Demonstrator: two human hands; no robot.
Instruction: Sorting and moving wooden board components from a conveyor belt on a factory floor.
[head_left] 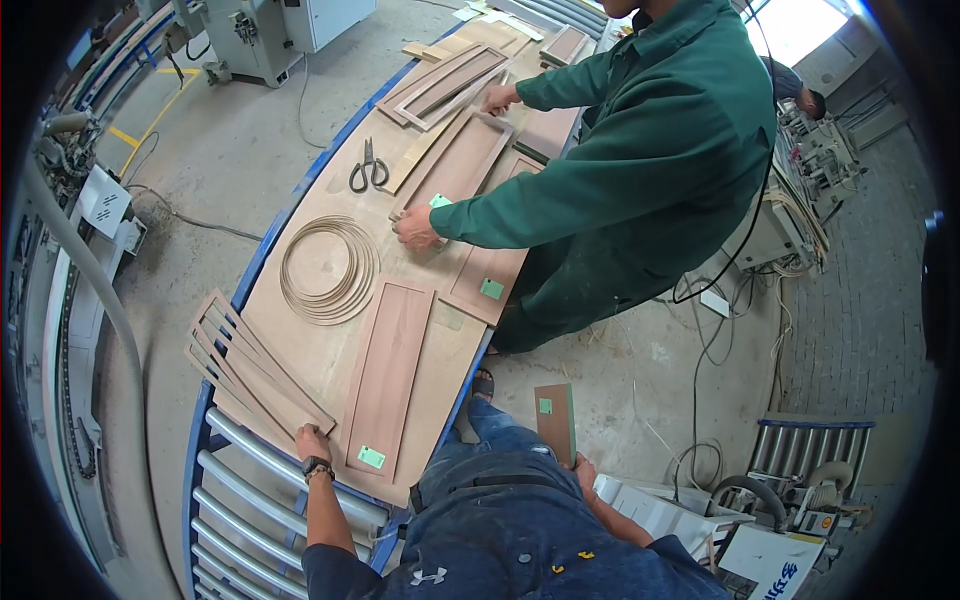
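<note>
My left hand (312,441) is closed on the near end of a thin wooden frame (230,318), which lies at the table's left edge with a similar frame and a flat panel beside it. Down by my right side, my right hand (584,472) grips the lower edge of a brown wooden panel (556,428) bearing a small green label. Between my hands, on the table, lies a recessed wooden door panel (392,365) with a green label at its near end. Ahead, a co-worker's two hands (416,230) hold another framed panel (462,160).
Coiled edging strip (330,310) and black-handled scissors (368,170) lie on the board-topped table (285,375). Metal rollers (250,458) run along the near left. A co-worker in green (660,140) stands at the table's right side. Cables (697,400) cross the floor at right.
</note>
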